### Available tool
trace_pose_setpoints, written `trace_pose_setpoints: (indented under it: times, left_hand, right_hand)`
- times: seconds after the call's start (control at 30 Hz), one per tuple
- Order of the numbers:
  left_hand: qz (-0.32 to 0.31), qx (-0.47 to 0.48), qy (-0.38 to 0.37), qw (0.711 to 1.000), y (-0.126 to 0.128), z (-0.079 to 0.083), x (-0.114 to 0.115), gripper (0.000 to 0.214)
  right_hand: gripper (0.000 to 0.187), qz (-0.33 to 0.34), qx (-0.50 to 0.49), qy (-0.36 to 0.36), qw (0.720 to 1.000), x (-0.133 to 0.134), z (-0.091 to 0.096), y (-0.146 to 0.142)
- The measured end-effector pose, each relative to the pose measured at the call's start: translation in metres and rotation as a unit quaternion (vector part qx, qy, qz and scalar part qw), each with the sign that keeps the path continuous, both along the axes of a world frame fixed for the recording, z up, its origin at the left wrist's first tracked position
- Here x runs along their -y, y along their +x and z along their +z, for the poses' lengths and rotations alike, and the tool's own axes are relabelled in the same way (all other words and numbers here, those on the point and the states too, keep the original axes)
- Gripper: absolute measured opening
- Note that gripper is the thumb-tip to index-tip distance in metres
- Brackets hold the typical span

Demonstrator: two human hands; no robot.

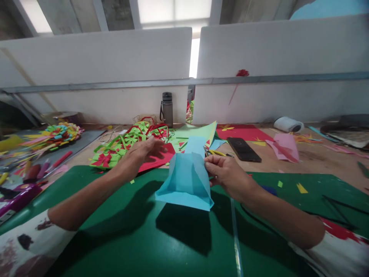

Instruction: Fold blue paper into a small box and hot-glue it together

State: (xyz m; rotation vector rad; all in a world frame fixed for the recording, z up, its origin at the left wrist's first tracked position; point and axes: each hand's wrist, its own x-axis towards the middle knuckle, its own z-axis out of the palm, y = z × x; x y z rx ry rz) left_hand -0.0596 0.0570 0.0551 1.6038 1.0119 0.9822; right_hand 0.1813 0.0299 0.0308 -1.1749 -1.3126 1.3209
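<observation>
A folded light-blue paper bag (188,175) is held up above the green mat (127,246), its flat folded end tilted toward me and its shadow falling below. My right hand (225,173) pinches the bag's right edge between thumb and fingers. To the left of the bag, my left hand (147,152) is off the paper, fingers apart and slightly blurred, over a red paper sheet (157,158). Green paper pieces with red bows (111,156) are heaped beyond that hand. Yellow-handled pliers (216,152) lie just past my right hand.
A black phone (244,149) and a pink paper piece (284,147) lie at the right. A dark bottle (167,109) stands by the white partition (115,57). Markers (62,159) and a purple glue gun (20,200) crowd the left side. A clear glue stick (236,238) crosses the mat.
</observation>
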Motion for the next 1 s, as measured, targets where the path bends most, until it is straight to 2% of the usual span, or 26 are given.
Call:
trace_pose_setpoints:
  times: [0.1,0.2,0.3,0.37,0.53,0.6,0.67,0.7,0.73,0.77,0.8,0.83,0.87,0.9,0.93,0.97,1.0]
  left_hand:
    - [0.03,0.066,-0.192,0.979,-0.005,-0.031,0.002,0.04]
    - [-0.009,0.136,-0.25,0.959,-0.002,-0.051,0.01,0.035]
    - [-0.056,0.175,-0.266,0.946,0.003,-0.055,0.014,0.034]
    - [-0.073,0.154,-0.27,0.948,0.005,-0.055,0.014,0.033]
    - [-0.044,0.07,-0.272,0.959,0.004,-0.055,0.015,0.023]
    - [-0.023,0.022,-0.256,0.966,0.002,-0.054,0.017,0.024]
    - [-0.009,-0.042,-0.219,0.975,0.001,-0.052,0.02,0.026]
    - [-0.006,-0.074,-0.194,0.978,0.0,-0.052,0.021,0.028]
    - [-0.005,-0.103,-0.167,0.981,-0.001,-0.052,0.021,0.031]
    - [-0.004,-0.132,-0.136,0.982,-0.001,-0.052,0.022,0.032]
    - [-0.001,-0.164,-0.101,0.981,-0.002,-0.053,0.023,0.033]
    - [0.001,-0.198,-0.065,0.978,-0.002,-0.054,0.024,0.034]
    - [0.003,-0.229,-0.027,0.973,-0.002,-0.056,0.024,0.035]
    - [0.003,-0.259,0.013,0.966,-0.002,-0.057,0.025,0.035]
    - [0.002,-0.285,0.052,0.957,-0.002,-0.058,0.025,0.034]
    - [-0.002,-0.307,0.086,0.948,-0.002,-0.06,0.025,0.034]
    - [-0.009,-0.324,0.115,0.939,-0.003,-0.061,0.025,0.033]
  right_hand:
    - [0.026,0.011,-0.024,-0.045,0.999,0.001,-0.011,-0.002]
    - [0.028,0.024,-0.052,-0.089,0.994,0.004,-0.016,-0.005]
    - [0.031,0.04,-0.071,-0.122,0.989,0.006,-0.017,-0.007]
    - [0.032,0.049,-0.076,-0.136,0.987,0.007,-0.02,-0.009]
    - [0.028,0.044,-0.061,-0.15,0.986,0.01,-0.032,-0.015]
    - [0.021,0.051,-0.018,-0.149,0.987,0.01,-0.032,-0.014]
    - [0.015,0.067,0.108,-0.084,0.988,0.01,-0.027,-0.007]
    - [0.018,0.072,0.209,-0.012,0.975,0.011,-0.023,0.0]
    - [0.022,0.058,0.31,0.09,0.945,0.012,-0.02,0.01]
    - [0.023,0.026,0.404,0.189,0.895,0.014,-0.016,0.022]
    - [0.023,-0.009,0.483,0.278,0.83,0.016,-0.014,0.036]
    - [0.025,-0.042,0.557,0.333,0.759,0.018,-0.013,0.05]
    - [0.028,-0.079,0.628,0.347,0.692,0.021,-0.012,0.064]
    - [0.033,-0.101,0.682,0.329,0.645,0.024,-0.014,0.078]
    - [0.036,-0.099,0.719,0.295,0.621,0.026,-0.016,0.09]
    - [0.034,-0.083,0.747,0.248,0.611,0.028,-0.02,0.099]
    - [0.031,-0.063,0.756,0.215,0.615,0.03,-0.024,0.107]
